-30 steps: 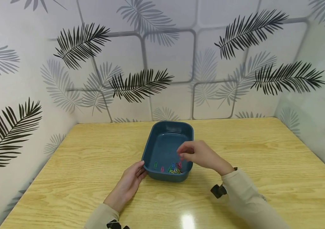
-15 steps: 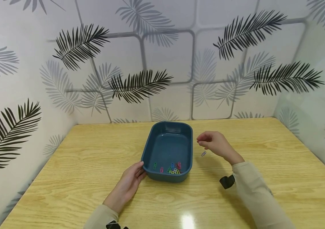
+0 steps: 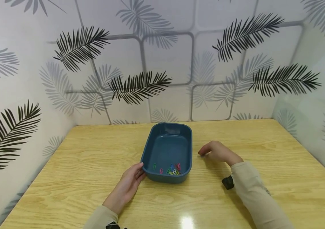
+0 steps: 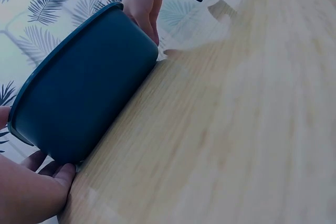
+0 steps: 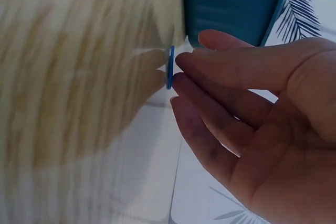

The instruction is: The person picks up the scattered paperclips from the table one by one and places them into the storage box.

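Observation:
The dark blue plastic tray [image 3: 166, 149] stands on the wooden table. My left hand [image 3: 131, 184] grips its near left corner, the thumb at the rim and the other fingers low against the wall in the left wrist view. Several coloured paper clips [image 3: 174, 172] lie inside the tray near its front. To the right of the tray, my right hand [image 3: 218, 151] is down at the table over a single blue paper clip [image 5: 170, 67]. Its bent fingertips are right at that clip, which lies flat on the wood, partly hidden by the fingers in the head view.
The light wood tabletop [image 3: 99, 143] reaches back to a wall [image 3: 168, 63] with a leaf pattern, and side walls rise at left and right. A dark wrist camera [image 3: 228, 182] sits on the right sleeve.
My right hand has left its place over the tray, moved right and come down to the loose paper clip on the table. The left hand and tray stay put.

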### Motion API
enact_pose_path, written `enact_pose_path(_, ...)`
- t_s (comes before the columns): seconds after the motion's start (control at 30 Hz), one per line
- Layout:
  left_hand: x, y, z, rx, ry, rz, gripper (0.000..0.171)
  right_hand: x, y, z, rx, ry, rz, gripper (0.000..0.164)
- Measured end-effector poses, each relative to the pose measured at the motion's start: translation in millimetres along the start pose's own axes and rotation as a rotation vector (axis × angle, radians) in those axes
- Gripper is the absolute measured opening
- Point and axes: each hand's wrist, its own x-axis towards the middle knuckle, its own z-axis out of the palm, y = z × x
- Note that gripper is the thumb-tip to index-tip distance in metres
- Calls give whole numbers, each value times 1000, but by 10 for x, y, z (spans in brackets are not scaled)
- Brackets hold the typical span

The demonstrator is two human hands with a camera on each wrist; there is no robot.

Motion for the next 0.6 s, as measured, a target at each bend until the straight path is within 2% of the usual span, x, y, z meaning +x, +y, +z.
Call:
enact_pose_path(0.13, 2, -4, 5, 0, 1, 2, 41, -18, -25, 17, -43, 13, -20, 35)
enact_pose_path(0.27, 3, -5, 9, 1, 2, 5, 41, -31, -44, 30, -89, 35, -24, 30)
enact_pose_path(0.43, 6, -13, 4, 4, -3, 8, 42, -51, -82, 24, -113, 4, 20, 19)
enact_pose_path(0.6, 6, -13, 7, 6, -2, 4, 44, -62, -107, 25, -104, -36, 49, 18)
